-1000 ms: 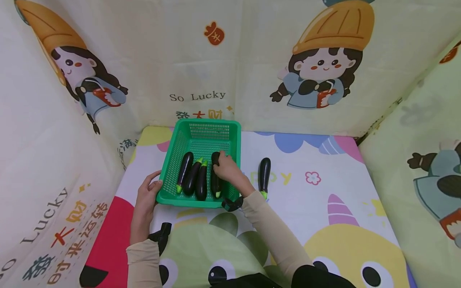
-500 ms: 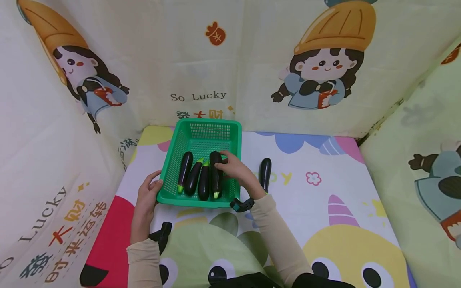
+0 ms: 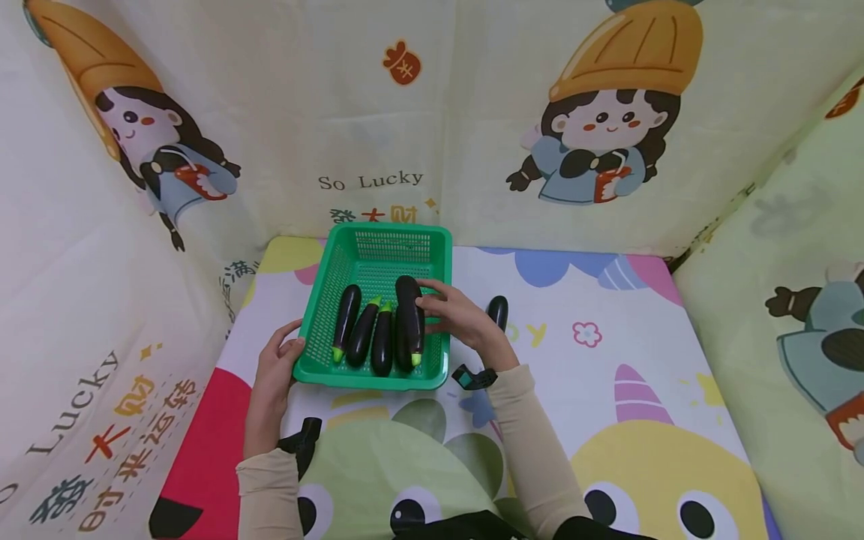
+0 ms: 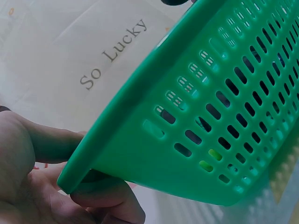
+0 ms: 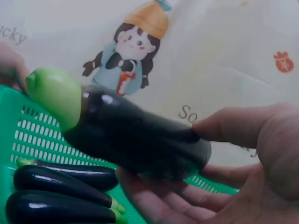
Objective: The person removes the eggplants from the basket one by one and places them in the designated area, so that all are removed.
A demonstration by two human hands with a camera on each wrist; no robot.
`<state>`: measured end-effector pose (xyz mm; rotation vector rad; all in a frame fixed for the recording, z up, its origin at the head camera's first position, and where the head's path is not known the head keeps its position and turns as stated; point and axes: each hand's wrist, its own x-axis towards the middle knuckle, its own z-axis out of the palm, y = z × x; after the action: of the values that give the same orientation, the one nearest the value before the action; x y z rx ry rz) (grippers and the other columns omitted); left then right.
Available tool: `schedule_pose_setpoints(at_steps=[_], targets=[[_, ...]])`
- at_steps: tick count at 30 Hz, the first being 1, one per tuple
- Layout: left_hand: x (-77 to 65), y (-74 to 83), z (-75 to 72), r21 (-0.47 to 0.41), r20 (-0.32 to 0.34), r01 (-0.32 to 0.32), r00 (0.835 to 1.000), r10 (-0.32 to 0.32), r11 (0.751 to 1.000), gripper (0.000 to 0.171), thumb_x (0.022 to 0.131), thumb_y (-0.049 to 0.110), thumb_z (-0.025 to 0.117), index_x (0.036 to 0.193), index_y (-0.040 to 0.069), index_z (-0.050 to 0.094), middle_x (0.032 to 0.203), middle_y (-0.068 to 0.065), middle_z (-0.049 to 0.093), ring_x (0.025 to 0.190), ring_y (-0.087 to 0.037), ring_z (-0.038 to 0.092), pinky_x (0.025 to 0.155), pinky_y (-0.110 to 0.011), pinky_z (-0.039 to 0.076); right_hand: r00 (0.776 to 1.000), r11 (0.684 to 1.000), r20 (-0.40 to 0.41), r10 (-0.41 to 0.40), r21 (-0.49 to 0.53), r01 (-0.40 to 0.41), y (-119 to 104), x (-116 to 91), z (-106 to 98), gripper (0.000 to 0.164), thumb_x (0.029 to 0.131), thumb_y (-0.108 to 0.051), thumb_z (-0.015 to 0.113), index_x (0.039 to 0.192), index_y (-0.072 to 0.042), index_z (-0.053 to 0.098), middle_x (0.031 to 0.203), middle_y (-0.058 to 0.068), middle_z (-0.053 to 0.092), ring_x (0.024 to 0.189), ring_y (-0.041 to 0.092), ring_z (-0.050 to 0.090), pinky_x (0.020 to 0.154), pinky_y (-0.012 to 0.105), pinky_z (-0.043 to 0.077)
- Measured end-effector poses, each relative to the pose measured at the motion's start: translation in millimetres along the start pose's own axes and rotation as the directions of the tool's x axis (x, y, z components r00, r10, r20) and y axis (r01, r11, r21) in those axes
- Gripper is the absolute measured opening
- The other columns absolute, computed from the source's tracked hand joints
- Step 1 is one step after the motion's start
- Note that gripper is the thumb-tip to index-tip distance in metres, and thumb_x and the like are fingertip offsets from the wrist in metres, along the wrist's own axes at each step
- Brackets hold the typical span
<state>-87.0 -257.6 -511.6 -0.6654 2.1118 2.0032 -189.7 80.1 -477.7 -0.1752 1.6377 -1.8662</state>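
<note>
In the head view several eggplants [image 3: 347, 319] lie in a green plastic basket [image 3: 442, 247]. My right hand [image 3: 466, 315] holds one dark eggplant [image 3: 409, 311] over the basket's right side, thumb on one side and fingers on the other. Its green stem end [image 5: 56, 95] points away from the palm in the right wrist view. Partly behind the held eggplant shows another dark rounded shape [image 3: 403, 346]. My left hand [image 3: 273, 375] grips the basket's left rim; in the left wrist view, thumb and fingers pinch the green edge [image 4: 86, 158].
One more eggplant [image 3: 498, 309] lies on the patterned tabletop [image 3: 553, 390] to the right of the basket, its lower part hidden behind my right wrist. Cloth walls [image 3: 486, 135] printed with cartoon figures stand at the back and both sides.
My right hand has drawn right and lifted the rightmost eggplant from its place in the basket, showing the dark shape behind it. The left hand and the basket stay put.
</note>
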Motion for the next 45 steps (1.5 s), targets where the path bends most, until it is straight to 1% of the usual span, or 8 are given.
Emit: schedule_pose_setpoints(at_steps=[5, 12, 19, 26, 31, 38, 42, 45], targets=[[1.4, -0.6, -0.2, -0.005, 0.000, 0.008, 1.000, -0.008, 1.000, 0.054, 0.111, 0.031, 0.050, 0.163, 0.026, 0.035, 0.102, 0.015, 0.067, 0.083, -0.004, 0.069, 0.077, -0.018, 0.058, 0.998, 0.995, 0.031, -0.048, 0.084, 0.046, 5, 0, -6, 0.058, 0.109, -0.019, 0.055, 0.163, -0.022, 0.033, 0.146, 0.016, 0.058, 0.119, 0.022, 0.067, 0.090, 0.040, 0.060], [2.8, -1.4, -1.2, -0.010, -0.001, 0.007, 1.000, -0.007, 1.000, 0.054, 0.111, 0.029, 0.050, 0.163, 0.026, 0.035, 0.101, 0.015, 0.067, 0.083, -0.004, 0.067, 0.076, -0.018, 0.057, 0.994, 0.978, 0.052, -0.094, 0.193, 0.082, 8, -7, -16, 0.056, 0.109, -0.016, 0.049, 0.163, -0.019, 0.033, 0.156, 0.018, 0.049, 0.124, 0.020, 0.065, 0.088, 0.039, 0.061], [3.1, -2.6, -0.9, -0.014, 0.005, 0.006, 1.000, -0.006, 1.000, 0.053, 0.111, 0.030, 0.050, 0.162, 0.026, 0.036, 0.101, 0.014, 0.067, 0.083, -0.004, 0.068, 0.076, -0.018, 0.058, 0.989, 0.959, 0.051, -0.138, 0.258, 0.120, 13, -18, -29, 0.054, 0.112, -0.011, 0.042, 0.164, -0.014, 0.030, 0.145, 0.010, 0.056, 0.116, 0.018, 0.068, 0.083, 0.036, 0.061], [3.1, -3.9, 0.2, -0.026, 0.004, 0.005, 1.000, -0.005, 1.000, 0.053, 0.111, 0.030, 0.050, 0.162, 0.026, 0.036, 0.102, 0.012, 0.067, 0.083, -0.004, 0.068, 0.076, -0.018, 0.058, 0.987, 0.938, 0.008, -0.158, 0.313, 0.148, 20, -32, -47, 0.052, 0.112, -0.009, 0.039, 0.162, -0.013, 0.031, 0.133, 0.004, 0.063, 0.103, 0.016, 0.067, 0.079, 0.034, 0.060], [2.7, -2.9, -1.3, -0.012, 0.013, 0.006, 1.000, -0.005, 1.000, 0.054, 0.111, 0.030, 0.049, 0.163, 0.026, 0.035, 0.104, 0.013, 0.066, 0.086, -0.004, 0.068, 0.078, -0.017, 0.057, 0.983, 0.928, -0.017, -0.183, 0.326, 0.178, 24, -42, -60, 0.050, 0.112, -0.008, 0.036, 0.162, -0.013, 0.032, 0.138, 0.008, 0.057, 0.109, 0.019, 0.067, 0.081, 0.035, 0.060], [2.7, -2.1, -0.8, -0.018, 0.012, 0.012, 1.000, -0.012, 1.000, 0.054, 0.111, 0.030, 0.049, 0.163, 0.026, 0.034, 0.104, 0.014, 0.067, 0.086, -0.004, 0.069, 0.077, -0.017, 0.058, 0.981, 0.914, -0.045, -0.187, 0.357, 0.191, 36, -58, -78, 0.053, 0.113, -0.007, 0.032, 0.165, -0.014, 0.025, 0.148, 0.012, 0.045, 0.119, 0.022, 0.065, 0.088, 0.036, 0.059], [1.4, -1.7, -0.5, -0.022, 0.012, 0.009, 1.000, -0.009, 1.000, 0.055, 0.111, 0.031, 0.050, 0.163, 0.026, 0.034, 0.103, 0.014, 0.067, 0.087, -0.005, 0.069, 0.077, -0.017, 0.058, 0.978, 0.915, -0.065, -0.200, 0.344, 0.210, 44, -65, -88, 0.052, 0.113, -0.006, 0.029, 0.164, -0.013, 0.025, 0.145, 0.011, 0.046, 0.118, 0.021, 0.064, 0.088, 0.033, 0.058], [1.4, -2.3, -0.2, -0.021, 0.010, 0.010, 1.000, -0.010, 1.000, 0.055, 0.111, 0.031, 0.050, 0.163, 0.026, 0.034, 0.104, 0.015, 0.067, 0.087, -0.005, 0.069, 0.077, -0.017, 0.058, 0.977, 0.922, -0.117, -0.179, 0.327, 0.208, 49, -69, -94, 0.050, 0.113, -0.007, 0.032, 0.162, -0.013, 0.029, 0.138, 0.007, 0.052, 0.111, 0.018, 0.063, 0.082, 0.029, 0.055]])
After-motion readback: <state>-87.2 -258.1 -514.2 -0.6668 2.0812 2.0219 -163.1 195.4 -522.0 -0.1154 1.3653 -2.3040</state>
